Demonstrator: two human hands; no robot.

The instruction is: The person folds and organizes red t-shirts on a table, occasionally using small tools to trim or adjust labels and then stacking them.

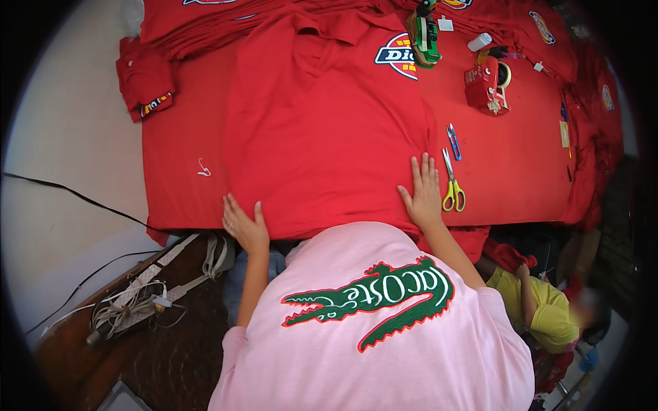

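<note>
A red polo shirt point(322, 116) lies spread flat on a red-covered table point(521, 164), collar at the far end, with an oval patch on its chest. My left hand point(245, 224) rests flat, fingers apart, on the shirt's near left hem. My right hand point(421, 192) presses flat on the shirt's near right edge. Neither hand holds anything. My pink shirt with a green crocodile figure fills the lower middle of the view.
Yellow-handled scissors point(452, 185) and small blue snips point(454, 142) lie right of my right hand. A red tape dispenser point(488, 85) and a green tool point(423, 38) stand farther back. Folded red garments point(145, 79) pile at the far left. A person in yellow point(541, 308) sits low right.
</note>
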